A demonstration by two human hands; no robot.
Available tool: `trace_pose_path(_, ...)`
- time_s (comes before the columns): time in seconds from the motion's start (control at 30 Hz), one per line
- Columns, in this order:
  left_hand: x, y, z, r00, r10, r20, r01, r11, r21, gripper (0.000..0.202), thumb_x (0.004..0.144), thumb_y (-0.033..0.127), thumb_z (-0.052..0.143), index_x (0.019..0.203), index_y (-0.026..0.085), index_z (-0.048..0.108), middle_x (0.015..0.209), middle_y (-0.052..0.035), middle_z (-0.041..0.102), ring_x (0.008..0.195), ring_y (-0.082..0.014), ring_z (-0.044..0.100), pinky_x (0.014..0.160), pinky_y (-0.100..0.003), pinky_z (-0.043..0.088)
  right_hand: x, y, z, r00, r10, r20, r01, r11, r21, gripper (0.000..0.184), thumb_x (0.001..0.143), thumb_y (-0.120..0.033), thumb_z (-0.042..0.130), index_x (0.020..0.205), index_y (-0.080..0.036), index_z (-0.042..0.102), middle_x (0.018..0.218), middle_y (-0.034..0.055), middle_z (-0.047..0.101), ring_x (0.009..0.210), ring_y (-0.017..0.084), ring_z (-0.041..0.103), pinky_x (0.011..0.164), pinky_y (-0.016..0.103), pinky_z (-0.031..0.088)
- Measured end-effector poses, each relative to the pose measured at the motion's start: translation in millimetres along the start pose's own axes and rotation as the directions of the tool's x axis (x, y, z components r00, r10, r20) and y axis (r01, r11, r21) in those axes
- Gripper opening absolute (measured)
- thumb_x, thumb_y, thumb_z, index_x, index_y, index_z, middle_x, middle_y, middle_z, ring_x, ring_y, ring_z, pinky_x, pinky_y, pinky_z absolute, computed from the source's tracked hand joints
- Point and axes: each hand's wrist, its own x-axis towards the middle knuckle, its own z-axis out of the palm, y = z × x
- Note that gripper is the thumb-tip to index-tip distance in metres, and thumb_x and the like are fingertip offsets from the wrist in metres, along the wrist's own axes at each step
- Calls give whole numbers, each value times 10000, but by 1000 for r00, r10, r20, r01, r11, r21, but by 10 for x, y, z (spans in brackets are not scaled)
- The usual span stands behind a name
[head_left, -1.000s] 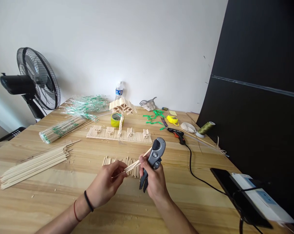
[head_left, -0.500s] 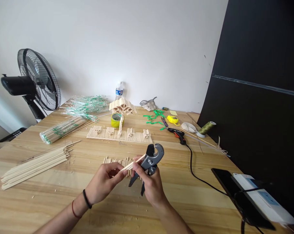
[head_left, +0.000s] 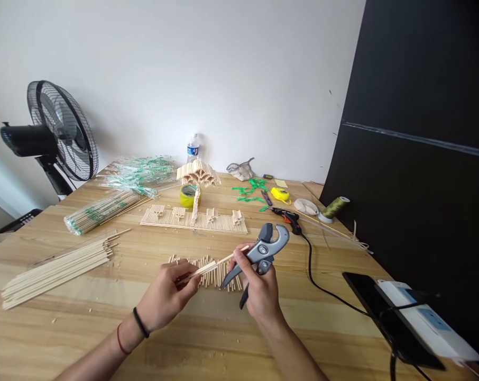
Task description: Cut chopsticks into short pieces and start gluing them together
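Observation:
My left hand (head_left: 166, 291) is closed on a few thin wooden sticks (head_left: 206, 269), which point up and to the right. One stick sticks out beyond the others and reaches the fingertips of my right hand (head_left: 263, 296). That hand is wrapped round a grey pipe cutter (head_left: 259, 251), its curved jaw uppermost and its handles pointing down to the left. Just behind both hands, a row of short cut sticks (head_left: 233, 278) lies on the wooden table (head_left: 176, 344), partly hidden by the hands and cutter.
Farther back stands a stick-built model (head_left: 195, 177) on a slatted base (head_left: 168, 222), near a roll of yellow tape (head_left: 187, 196). Long sticks (head_left: 61, 270) lie at left. To the right are a glue gun (head_left: 289, 218) with its cord, a tape measure (head_left: 280, 194) and a phone (head_left: 382, 312).
My right hand has moved right with the cutter, away from my left hand. One stick now spans the wider gap between the hands, and more of the short-stick row shows.

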Motion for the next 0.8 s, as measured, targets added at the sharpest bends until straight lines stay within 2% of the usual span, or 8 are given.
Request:
trace_pose_path(0.1,-17,20,-7,998,54,-10,-53,996,68,303,988,360,517,811,169,672,664,5,534,604,-141,447,571,-255,337,-43,52,14,998,-2,66,5,999,-39,210,895,-389,755,879,-205,654,745,-1,649,681,183,630,691,316,498)
trace_pose_path(0.23,-18,39,-15,996,82,-24,-79,992,101,225,967,284,531,831,176,675,671,1,545,605,-146,470,570,-257,353,-59,91,-2,996,-13,92,20,998,-67,208,915,-398,733,892,-209,648,772,7,657,726,200,640,751,341,504)
trace_pose_path(0.47,-15,41,-3,993,118,-32,-114,989,91,321,1029,338,501,781,183,633,696,-7,558,634,-153,489,600,-270,371,-37,67,-24,995,-40,92,50,993,-110,218,911,-399,736,847,-207,655,772,11,655,746,207,640,756,342,506)
trace_pose_path(0.63,-5,54,-41,990,143,-11,-141,987,76,389,1050,339,474,700,191,556,679,5,511,640,-150,477,622,-273,358,-45,34,-20,993,-50,103,66,986,-156,230,924,-399,720,811,-208,658,762,10,649,747,203,634,745,332,500)
trace_pose_path(0.8,1,33,-90,993,111,-29,-108,991,74,417,1049,371,473,676,193,529,676,3,513,638,-152,478,627,-287,341,-45,-6,11,991,-72,114,100,957,-270,238,958,-424,657,850,-212,651,808,35,675,803,228,655,773,344,507)
